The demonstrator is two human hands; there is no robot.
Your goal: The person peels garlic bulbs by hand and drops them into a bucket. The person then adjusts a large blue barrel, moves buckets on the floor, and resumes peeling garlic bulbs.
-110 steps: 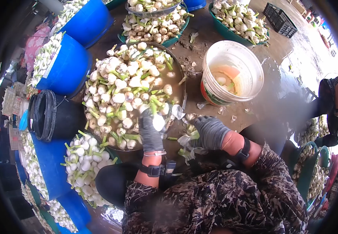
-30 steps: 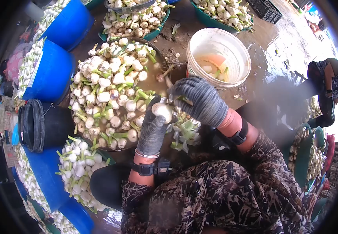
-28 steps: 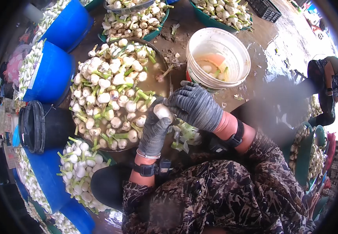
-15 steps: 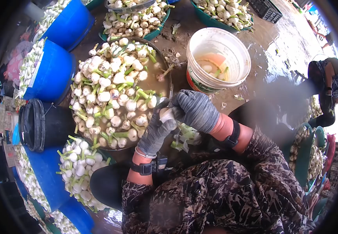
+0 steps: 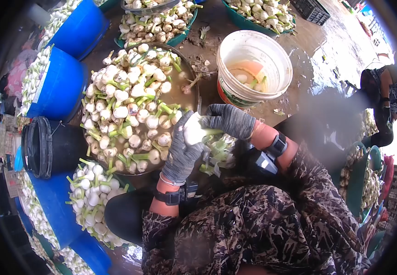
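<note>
A white garlic bulb (image 5: pixel 192 130) with a short green stem pointing right sits in my gloved left hand (image 5: pixel 180 153), whose fingers wrap its left side and underside. My right hand (image 5: pixel 232 121), in a grey glove too, has its curled fingertips pressed at the bulb's upper right, beside the stem. Peeled-off leaves and skins (image 5: pixel 220 153) lie in a pale heap below my right hand. Just left of my hands is a wide round basin (image 5: pixel 176 94) of murky water, piled with garlic bulbs (image 5: pixel 120 110) on stems.
Beyond my hands stands a white bucket (image 5: pixel 278 75) with a few bulbs in liquid. Blue tubs (image 5: pixel 61 85) of garlic and a black bucket (image 5: pixel 70 149) line the left. Green basins (image 5: pixel 253 25) of garlic stand at the back. Another person (image 5: pixel 384 89) is at far right.
My right hand has shifted slightly right, uncovering the bulb. The bulb now shows white with its stem pointing right. My left hand still holds it.
</note>
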